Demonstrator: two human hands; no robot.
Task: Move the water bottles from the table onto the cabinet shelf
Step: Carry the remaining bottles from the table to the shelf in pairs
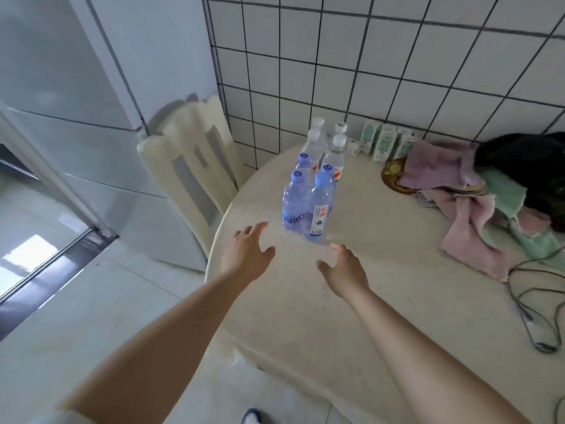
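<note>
A pale chair (195, 166) stands at far left against the round counter (305, 301). The left hand (246, 255) hovers over the counter with fingers spread, holding nothing. Just beyond it the water bottles (312, 191) stand upright in a tight cluster. The right hand (345, 269) hovers likewise, fingers relaxed and empty. Crumpled cloths (464, 209) lie far right.

Eight water bottles (315, 179) stand upright in a tight cluster on the round table (305, 301), blue caps nearer, white caps behind. The left hand (246, 254) and right hand (347, 267) reach over the table just short of them, fingers spread, holding nothing. Crumpled towels (467, 209), small cartons (386, 142) and a cable (532, 304) lie to the right; a chair (189, 169) stands at left.
</note>
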